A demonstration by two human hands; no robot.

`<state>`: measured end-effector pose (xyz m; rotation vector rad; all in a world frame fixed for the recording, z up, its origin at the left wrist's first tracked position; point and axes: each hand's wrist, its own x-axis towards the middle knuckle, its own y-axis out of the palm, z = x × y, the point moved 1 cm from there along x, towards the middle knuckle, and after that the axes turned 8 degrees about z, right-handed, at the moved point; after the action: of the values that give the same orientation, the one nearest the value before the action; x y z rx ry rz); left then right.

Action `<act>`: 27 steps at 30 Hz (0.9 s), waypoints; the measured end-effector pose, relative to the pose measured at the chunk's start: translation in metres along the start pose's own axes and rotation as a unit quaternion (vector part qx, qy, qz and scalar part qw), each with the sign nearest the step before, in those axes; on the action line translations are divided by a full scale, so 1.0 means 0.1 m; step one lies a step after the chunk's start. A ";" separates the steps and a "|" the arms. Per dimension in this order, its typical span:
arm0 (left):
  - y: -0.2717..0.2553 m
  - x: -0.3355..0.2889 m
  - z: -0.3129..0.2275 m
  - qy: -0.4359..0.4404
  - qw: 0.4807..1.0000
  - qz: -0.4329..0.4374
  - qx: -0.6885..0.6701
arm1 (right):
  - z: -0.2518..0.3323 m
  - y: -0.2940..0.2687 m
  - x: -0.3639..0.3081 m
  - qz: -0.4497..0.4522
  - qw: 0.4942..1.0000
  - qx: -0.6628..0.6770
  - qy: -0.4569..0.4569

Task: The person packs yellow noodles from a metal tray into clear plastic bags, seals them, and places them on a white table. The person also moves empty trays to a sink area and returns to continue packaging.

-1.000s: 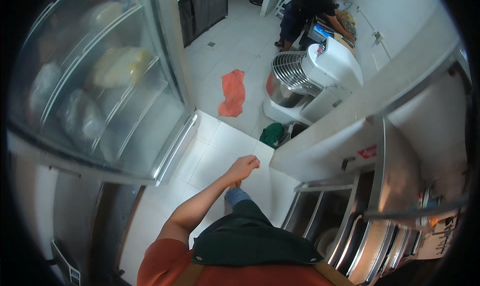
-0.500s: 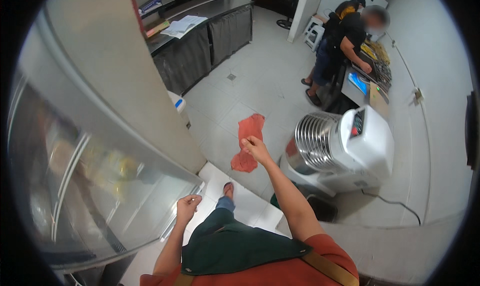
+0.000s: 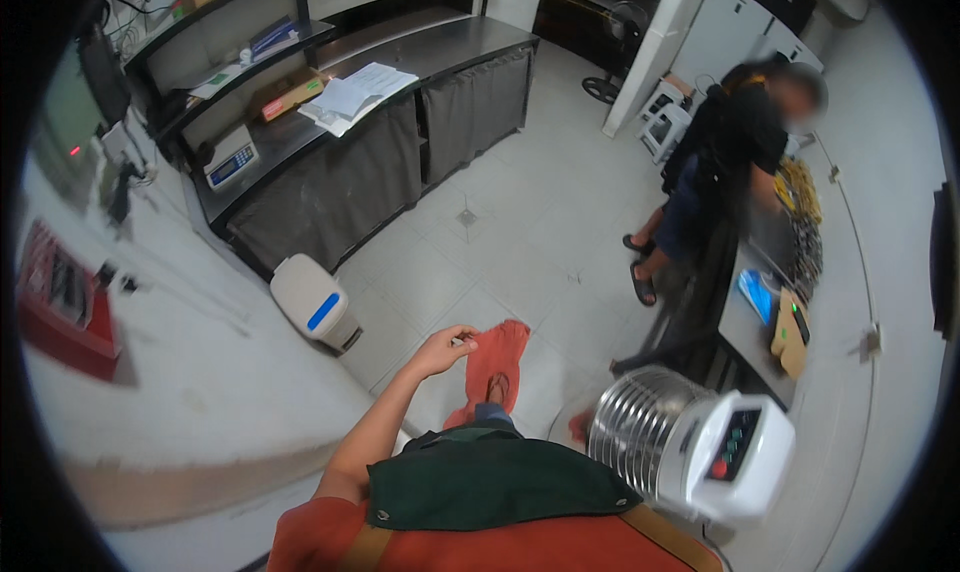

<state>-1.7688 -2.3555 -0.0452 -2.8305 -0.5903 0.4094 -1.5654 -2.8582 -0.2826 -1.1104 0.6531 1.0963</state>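
Left hand [image 3: 438, 354]: forward of body; fingers [image 3: 462, 333] half curled, empty;
Right hand: gone from view, earlier over the cloth; its fingers cannot be told;
Red cloth [image 3: 497, 350]: on floor [image 3: 560, 262], just past left hand in view; foot [image 3: 498, 388] now overlaps it, earlier short of it;
White bin [image 3: 300, 287]: now fully visible;
Mixer [image 3: 745, 452]: now lower in view.

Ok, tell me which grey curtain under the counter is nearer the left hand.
The left curtain, wider and nearer the white bin; the right curtain hangs farther from the left hand, toward the far end of the counter.
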 end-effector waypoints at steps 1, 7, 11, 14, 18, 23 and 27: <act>-0.14 0.32 0.17 0.019 1.000 -0.003 -0.010 | 0.17 -0.29 0.15 0.014 0.999 0.019 0.042; -1.27 2.41 1.21 -0.180 0.896 -0.185 -0.362 | 1.63 -1.71 2.45 -0.003 0.988 -0.142 -0.063; -2.69 3.43 1.57 -0.040 0.772 -0.380 -0.508 | 4.12 -3.22 3.59 0.032 0.979 0.115 -0.166; -3.97 4.23 1.62 0.023 0.689 -0.468 -0.553 | 6.21 -4.55 3.81 -0.041 0.951 0.023 -0.306; -5.37 5.04 1.76 0.085 0.592 -0.549 -0.583 | 7.82 -5.62 4.05 -0.156 0.895 0.058 -0.413; -6.55 5.19 2.69 0.127 0.458 -0.722 -0.502 | 7.73 -6.23 4.97 -0.110 0.922 -0.118 -0.353; -6.21 6.21 0.89 0.056 0.480 -0.852 -0.199 | 6.70 -6.71 5.58 0.061 0.997 -0.017 -0.041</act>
<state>-1.4711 -1.5259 -0.1006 -1.0152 -2.9669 -0.3831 -0.8034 -2.0645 -0.2786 -1.0602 0.6463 1.2559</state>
